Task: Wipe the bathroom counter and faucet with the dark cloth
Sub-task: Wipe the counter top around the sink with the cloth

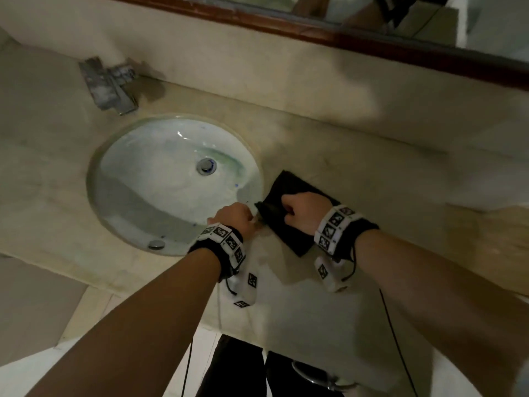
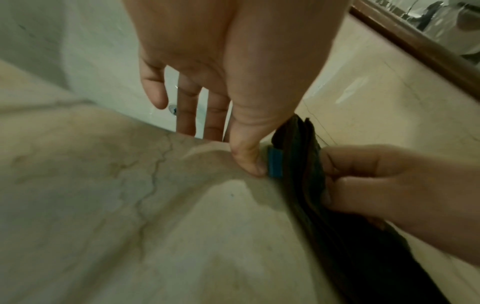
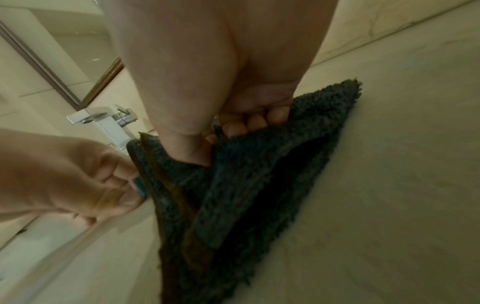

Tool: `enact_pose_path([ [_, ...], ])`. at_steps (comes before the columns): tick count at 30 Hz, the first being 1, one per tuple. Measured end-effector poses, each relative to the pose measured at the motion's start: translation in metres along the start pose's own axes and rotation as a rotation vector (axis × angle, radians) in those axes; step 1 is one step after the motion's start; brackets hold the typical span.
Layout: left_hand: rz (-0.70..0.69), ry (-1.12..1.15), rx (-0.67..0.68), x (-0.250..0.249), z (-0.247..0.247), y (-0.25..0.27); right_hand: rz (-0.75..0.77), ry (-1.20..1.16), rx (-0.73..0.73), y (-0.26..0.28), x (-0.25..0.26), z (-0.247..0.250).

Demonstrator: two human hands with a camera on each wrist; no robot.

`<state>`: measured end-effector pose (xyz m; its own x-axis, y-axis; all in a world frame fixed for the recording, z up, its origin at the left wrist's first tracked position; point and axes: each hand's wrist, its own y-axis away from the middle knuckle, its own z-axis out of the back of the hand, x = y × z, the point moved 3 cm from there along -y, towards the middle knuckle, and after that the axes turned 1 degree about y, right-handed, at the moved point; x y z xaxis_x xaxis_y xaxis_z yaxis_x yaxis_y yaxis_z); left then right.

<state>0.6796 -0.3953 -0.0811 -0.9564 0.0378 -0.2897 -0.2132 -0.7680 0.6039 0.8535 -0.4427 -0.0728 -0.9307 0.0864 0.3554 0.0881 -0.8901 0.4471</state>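
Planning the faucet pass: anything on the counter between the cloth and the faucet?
No object visible. The dark cloth, gripped by the right hand, lies right of the sink; the faucet stands behind it.

A round white sink [image 1: 137, 179] is set in, w/ a shiny metal drain [image 1: 206, 165] near its middle and a small round metal cap [image 1: 156, 244] on its near wall. Some water sits in the bowl. A dark brown wood mirror frame [image 1: 315, 30] runs along the top, above a pale wall strip [image 1: 257, 61]. Down low there's a pale tiled floor [image 1: 86, 319], two dark shoes or legs [image 1: 237, 368] & a shiny metal thing [image 1: 317, 373] by them, too blurry to tell. Thin black wires [image 1: 398, 339] hang down.
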Motion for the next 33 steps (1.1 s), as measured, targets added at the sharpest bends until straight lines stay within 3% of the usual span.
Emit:
enact_pose_path([
  [9, -0.083, -0.069, 0.023, -0.004, 0.006, -0.004, -0.045, 0.09, 0.016, 0.003, -0.004, -0.013],
  [16, -0.258, -0.127, 0.166, -0.002, 0.023, -0.04, -0.133, 0.037, -0.089, -0.046, -0.005, 0.003],
  [26, -0.431, -0.181, -0.253, -0.002, 0.119, -0.126, -0.215, -0.035, -0.163, -0.128, 0.005, 0.045],
  [33, -0.405, -0.39, -0.199, -0.005, 0.132, -0.158, -0.254, -0.132, -0.219, -0.186, 0.006, 0.076],
])
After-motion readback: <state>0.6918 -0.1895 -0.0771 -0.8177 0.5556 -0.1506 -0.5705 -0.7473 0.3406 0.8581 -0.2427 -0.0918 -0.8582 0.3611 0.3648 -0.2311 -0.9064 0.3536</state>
